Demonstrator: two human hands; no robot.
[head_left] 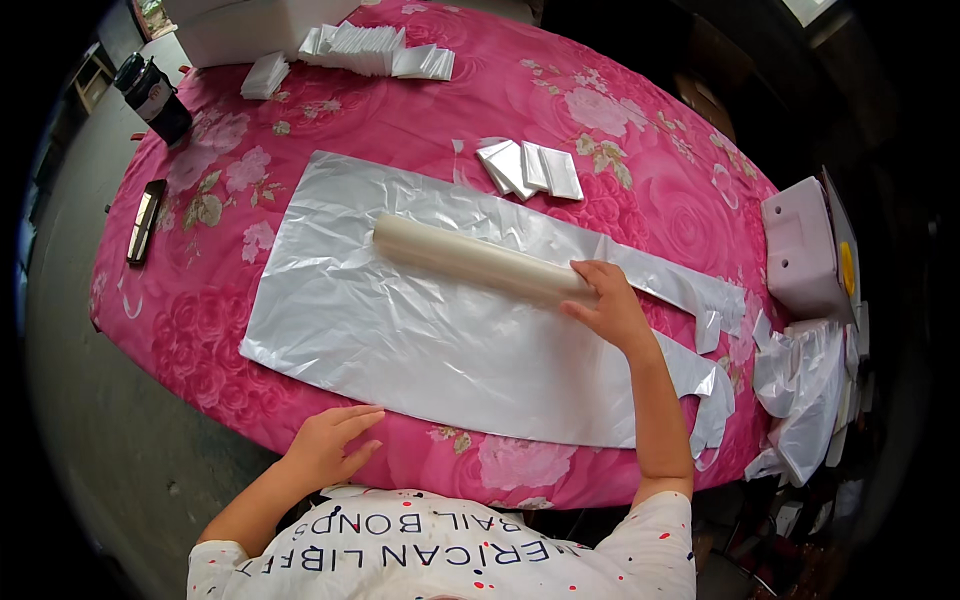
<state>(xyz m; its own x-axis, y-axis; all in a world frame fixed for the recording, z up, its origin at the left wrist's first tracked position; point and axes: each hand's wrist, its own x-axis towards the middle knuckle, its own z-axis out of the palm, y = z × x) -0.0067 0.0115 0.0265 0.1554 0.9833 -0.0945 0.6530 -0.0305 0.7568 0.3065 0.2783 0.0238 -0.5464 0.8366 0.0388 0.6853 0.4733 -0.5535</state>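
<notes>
A large silvery-white plastic carrier bag (400,340) lies flat on the table, its cut handle ends toward the right. Across its upper middle rests a pale, smooth roller or tube (470,258), slanting down to the right and slightly blurred. My right hand (610,305) is closed around the tube's right end, thumb on the near side. At the table's front edge, my left hand (335,440) holds nothing; its fingers are apart, with the fingertips at the bag's near edge. Just beyond the bag lie a few flat folded white packets (550,172).
A pink flowered cloth (200,330) covers the table. Along the far left edge stand a dark bottle (155,100), a phone (146,222), a white box (250,30) and a row of folded packets (365,50). A pale plastic bin (803,245) and loose bags (800,390) are at the right edge.
</notes>
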